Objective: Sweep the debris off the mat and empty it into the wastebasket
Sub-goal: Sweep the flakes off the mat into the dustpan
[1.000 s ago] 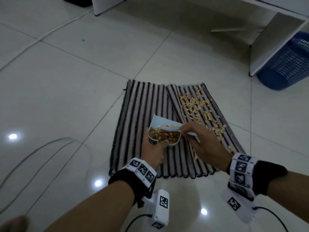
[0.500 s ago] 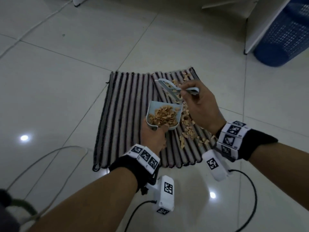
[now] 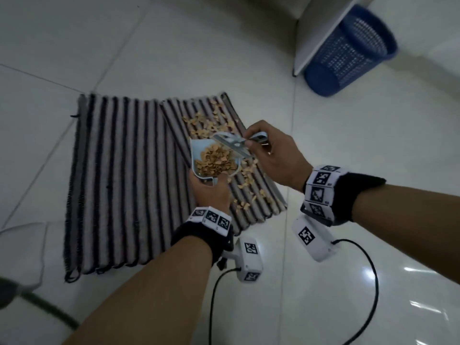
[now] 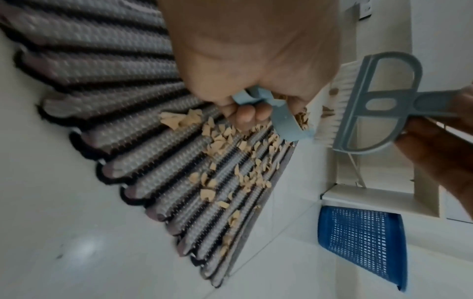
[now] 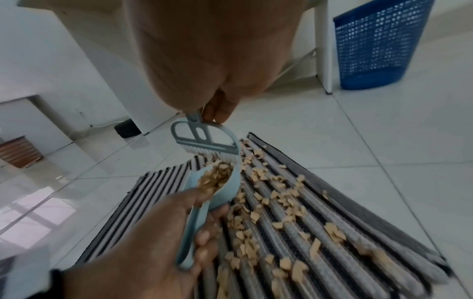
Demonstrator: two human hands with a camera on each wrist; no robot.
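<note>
A striped mat (image 3: 124,183) lies on the tiled floor, with tan debris (image 3: 214,120) scattered over its right part. My left hand (image 3: 211,192) grips the handle of a light blue dustpan (image 3: 199,148) heaped with debris and holds it above the mat. My right hand (image 3: 273,155) grips the handle of a small grey-blue brush (image 3: 231,144), its white bristles (image 4: 330,113) just over the pan's far edge. In the right wrist view the brush (image 5: 202,139) hangs above the dustpan (image 5: 230,190). The blue mesh wastebasket (image 3: 348,48) stands at the far right.
A white furniture panel (image 3: 323,28) stands right beside the wastebasket. Black cables (image 3: 368,282) trail from the wrist cameras over the floor near me. A white cord and a dark hose (image 3: 44,307) lie at the lower left. A dark box (image 5: 128,127) sits by the far wall.
Both hands have lifted away from the mat, the dustpan rising with its load. The brush has moved from sweeping on the mat to hovering over the pan's rim. The view has tilted toward the wastebasket.
</note>
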